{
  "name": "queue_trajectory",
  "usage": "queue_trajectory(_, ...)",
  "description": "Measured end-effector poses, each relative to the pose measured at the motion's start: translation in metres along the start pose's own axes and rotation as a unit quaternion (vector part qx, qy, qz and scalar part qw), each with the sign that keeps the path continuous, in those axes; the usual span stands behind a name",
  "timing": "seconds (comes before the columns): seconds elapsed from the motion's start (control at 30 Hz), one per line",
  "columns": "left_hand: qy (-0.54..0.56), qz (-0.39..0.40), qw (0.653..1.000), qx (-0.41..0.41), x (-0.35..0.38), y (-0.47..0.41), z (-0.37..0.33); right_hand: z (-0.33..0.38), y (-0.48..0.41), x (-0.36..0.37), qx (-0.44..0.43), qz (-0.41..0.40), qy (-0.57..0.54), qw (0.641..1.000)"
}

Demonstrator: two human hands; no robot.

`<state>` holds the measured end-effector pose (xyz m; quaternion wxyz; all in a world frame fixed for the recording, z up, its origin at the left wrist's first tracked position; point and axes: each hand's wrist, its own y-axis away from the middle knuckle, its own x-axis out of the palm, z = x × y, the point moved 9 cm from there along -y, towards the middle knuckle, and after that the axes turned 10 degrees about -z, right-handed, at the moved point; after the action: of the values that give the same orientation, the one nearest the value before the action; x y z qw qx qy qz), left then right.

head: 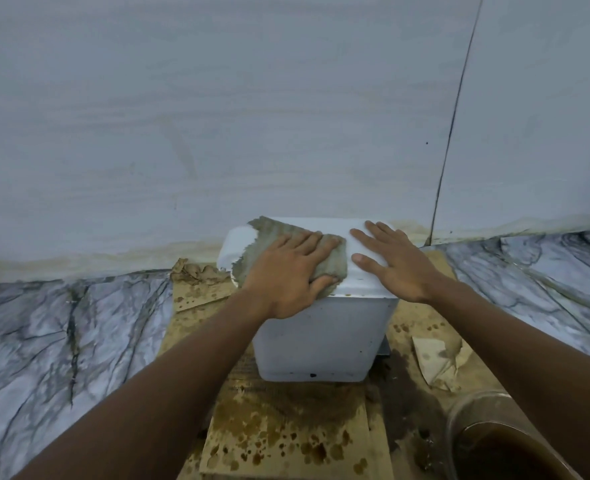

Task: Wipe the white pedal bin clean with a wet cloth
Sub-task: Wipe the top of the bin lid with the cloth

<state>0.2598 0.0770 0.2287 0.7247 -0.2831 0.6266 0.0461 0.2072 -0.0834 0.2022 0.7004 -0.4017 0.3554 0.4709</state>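
The white plastic pedal bin (321,341) stands mid-frame on stained brown cardboard (286,438). The left hand (286,271) presses a ragged grey-green cloth (269,233) flat on the left half of the lid, grip released and fingers straight. The right hand (394,261) lies flat on the lid's right side, grasping nothing. By my reckoning only the lid is under way, since dark specks dot the front wall.

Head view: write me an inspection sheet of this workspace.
Surface: stained cardboard on marble floor.
Job's things: white pedal bin, lid down, dark specks on front; grey cloth spread on lid.
Clutter: torn paper scraps; tub of brown liquid.
Hands: left hand presses cloth flat; right hand flat on bare lid, fingers straight.
Cables: nothing seen.
Surroundings: pale wall with stained base behind bin.
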Motion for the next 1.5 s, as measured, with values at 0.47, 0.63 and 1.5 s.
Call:
queue_trajectory(0.47,-0.086,-0.094,0.992,0.018,-0.003,0.045,0.026,0.005,-0.008,0.003,0.003,0.004,0.006,1.0)
queue_trajectory(0.63,-0.108,-0.079,0.99,0.035,0.011,0.011,-0.018,0.001,-0.012,0.004,0.005,-0.001,-0.016,1.0)
queue_trajectory(1.5,-0.07,-0.091,0.993,0.028,-0.005,0.014,0.008,-0.005,-0.01,0.003,-0.01,0.012,-0.075,0.997)
